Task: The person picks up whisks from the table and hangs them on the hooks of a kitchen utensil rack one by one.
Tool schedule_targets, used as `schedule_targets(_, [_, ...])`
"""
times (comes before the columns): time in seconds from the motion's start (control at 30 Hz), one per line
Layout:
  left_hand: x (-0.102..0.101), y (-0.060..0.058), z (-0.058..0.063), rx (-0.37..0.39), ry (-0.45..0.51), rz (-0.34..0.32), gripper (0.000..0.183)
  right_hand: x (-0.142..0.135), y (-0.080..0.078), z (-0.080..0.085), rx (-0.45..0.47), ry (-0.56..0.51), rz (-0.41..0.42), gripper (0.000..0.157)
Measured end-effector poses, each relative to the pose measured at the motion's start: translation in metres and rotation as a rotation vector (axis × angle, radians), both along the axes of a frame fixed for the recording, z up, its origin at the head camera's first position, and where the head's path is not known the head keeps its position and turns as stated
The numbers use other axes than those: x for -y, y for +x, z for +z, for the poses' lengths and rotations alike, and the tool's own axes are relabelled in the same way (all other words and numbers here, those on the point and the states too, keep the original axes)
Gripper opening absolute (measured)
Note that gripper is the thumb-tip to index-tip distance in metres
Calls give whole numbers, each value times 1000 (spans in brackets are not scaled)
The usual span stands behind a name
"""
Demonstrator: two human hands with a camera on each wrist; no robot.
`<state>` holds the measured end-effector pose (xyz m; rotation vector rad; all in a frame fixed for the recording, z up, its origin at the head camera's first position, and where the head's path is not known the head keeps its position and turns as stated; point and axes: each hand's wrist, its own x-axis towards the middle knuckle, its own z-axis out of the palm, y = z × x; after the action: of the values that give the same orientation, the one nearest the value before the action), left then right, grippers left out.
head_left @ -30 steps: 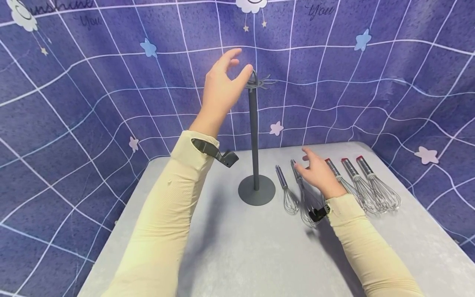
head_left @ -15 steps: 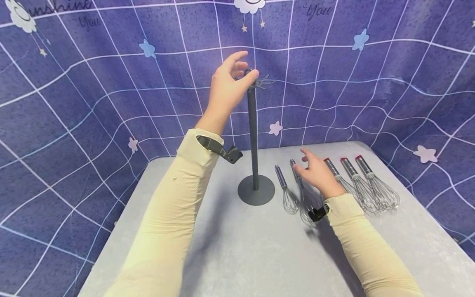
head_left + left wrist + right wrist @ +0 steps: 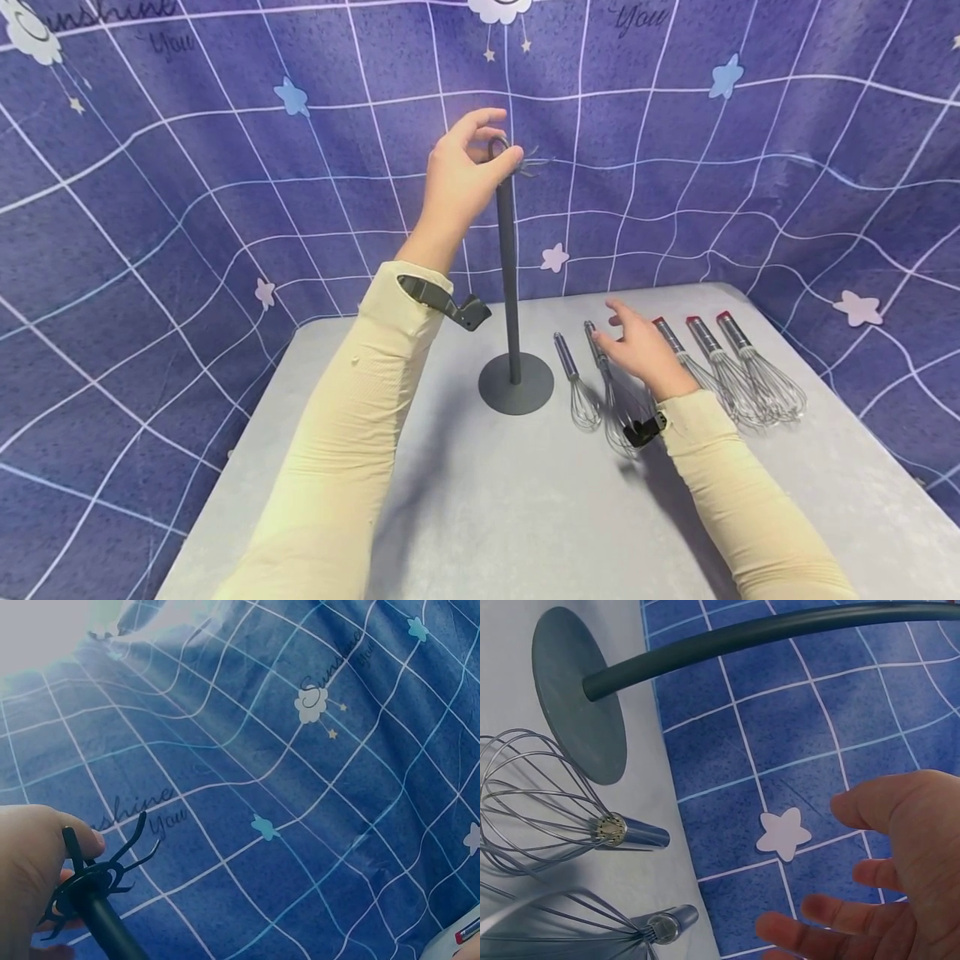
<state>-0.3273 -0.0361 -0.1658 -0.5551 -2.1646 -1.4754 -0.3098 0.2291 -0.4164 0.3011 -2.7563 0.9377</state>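
A dark grey stand (image 3: 509, 267) with a round base and a ring of hooks on top stands upright on the table. At its top my left hand (image 3: 461, 179) holds the hook ring (image 3: 86, 881) between thumb and fingers, the far fingers partly hidden. My right hand (image 3: 641, 350) hovers with loose, spread fingers over the row of whisks and holds nothing. Nearest the stand lies a small whisk (image 3: 567, 358), then a longer whisk (image 3: 600, 350) beside my right thumb. Several red-ended whisks (image 3: 708, 337) lie further right, one partly covered by my right hand.
The grey table (image 3: 487, 508) ends at the back against a blue-purple curtain (image 3: 637, 125) printed with grid lines, stars and clouds. A dark strap with a camera (image 3: 450, 308) sits on the left sleeve, another camera (image 3: 645, 429) at the right wrist.
My left hand has moved right and slightly down onto the top of the stand, its thumb now over the hook ring. The right hand and the whisks have stayed in place.
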Motion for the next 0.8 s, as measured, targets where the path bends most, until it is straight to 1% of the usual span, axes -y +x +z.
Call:
schedule_targets(0.13, [1, 0, -1, -17, -22, 11, 44, 0, 0, -1, -1, -2, 4, 72])
schedule_targets(0.23, [1, 0, -1, -15, -44, 19, 44, 1, 0, -2, 1, -2, 6, 70])
schedule_targets(0.33, [1, 0, -2, -14, -62, 23, 40, 2, 0, -2, 8, -7, 5, 69])
schedule_targets(0.47, [0, -1, -2, -31, -90, 37, 37, 4, 1, -2, 16, -21, 10, 67])
schedule_targets(0.7, [1, -3, -2, -35, -144, 79, 41, 6, 1, -1, 17, -23, 18, 66])
schedule_targets(0.8, [1, -3, -3, -34, -149, 82, 42, 6, 0, -2, 12, -24, 21, 67])
